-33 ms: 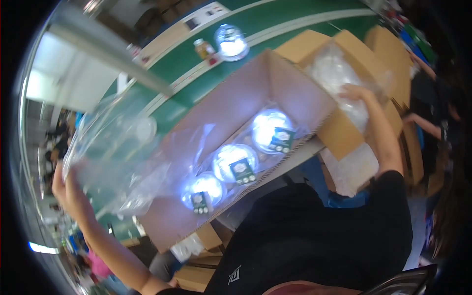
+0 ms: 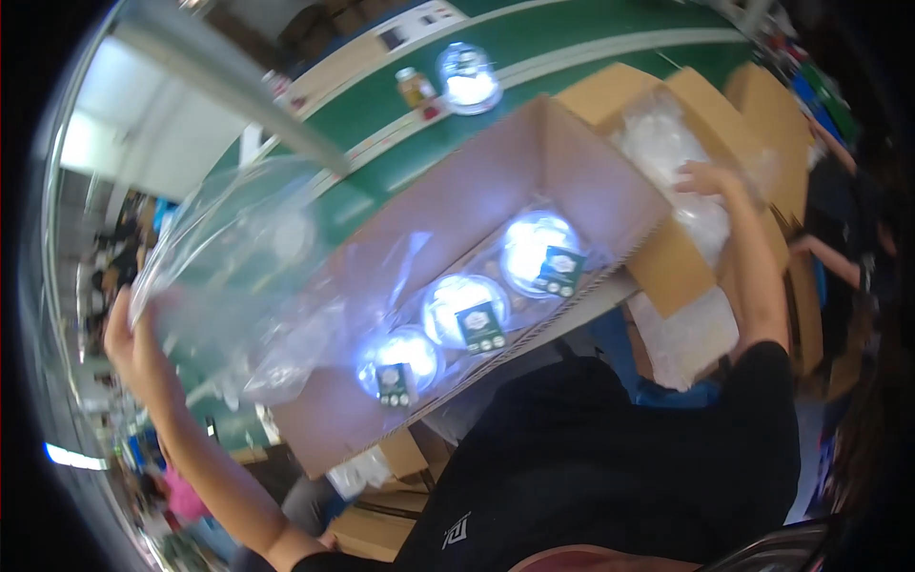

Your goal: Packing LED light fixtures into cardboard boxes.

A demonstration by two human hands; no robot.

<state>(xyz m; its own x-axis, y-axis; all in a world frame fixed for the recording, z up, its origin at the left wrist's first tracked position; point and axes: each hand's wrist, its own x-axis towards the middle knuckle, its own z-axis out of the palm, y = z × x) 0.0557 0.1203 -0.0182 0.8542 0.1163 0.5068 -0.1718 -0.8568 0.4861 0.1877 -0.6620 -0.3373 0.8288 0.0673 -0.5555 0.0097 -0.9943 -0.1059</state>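
My left hand point(image 2: 138, 343) is closed on the edge of a large clear plastic bag point(image 2: 229, 305), which stretches toward the left end of a long cardboard box point(image 2: 457, 181). Inside that box sit three round clear lamps, shining white: one on the left point(image 2: 415, 345), one in the middle point(image 2: 446, 307) and one on the right point(image 2: 536, 238). Each carries a dark green card. Over a smaller open carton point(image 2: 681, 272) on the right hangs my right hand point(image 2: 710, 178), its fingers loosely bent and apart, close to clear plastic-wrapped contents point(image 2: 658, 133).
Beyond the box, a green bench point(image 2: 362, 205) holds another lit lamp point(image 2: 469, 81) and a small bottle point(image 2: 415, 88). A metal post point(image 2: 238, 95) crosses the upper left. At the far right, another person's arm point(image 2: 829, 262) shows.
The upper edge of the plastic bag has risen and rounded out. My left hand has shifted up slightly. The box and lamps appear a little farther right, with the whole view shifted.
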